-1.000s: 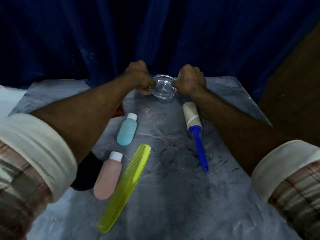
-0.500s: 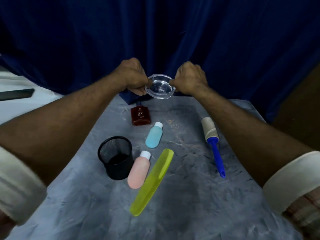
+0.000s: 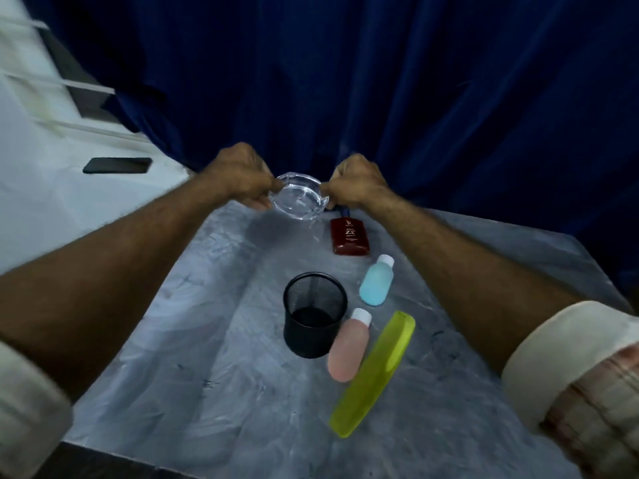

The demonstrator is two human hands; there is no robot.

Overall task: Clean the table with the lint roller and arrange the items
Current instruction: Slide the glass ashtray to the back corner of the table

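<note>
A clear glass dish [image 3: 298,198] hangs over the far left part of the grey table [image 3: 221,340]. My left hand [image 3: 238,176] grips its left rim and my right hand [image 3: 356,183] grips its right rim. On the table lie a dark red flat bottle [image 3: 349,236], a blue bottle [image 3: 376,285], a pink bottle [image 3: 348,346] and a yellow-green comb [image 3: 375,373]. A black mesh cup [image 3: 314,312] stands upright beside the pink bottle. The lint roller is hidden, likely behind my right forearm.
A dark blue curtain [image 3: 380,81] hangs close behind the table's far edge. To the left is a white surface with a black phone [image 3: 117,165] on it. The table's near edge [image 3: 138,458] runs across the bottom left.
Both hands have carried the glass dish to the left, toward the table's far left corner. The view has swung left, so the lint roller has dropped out of sight.
</note>
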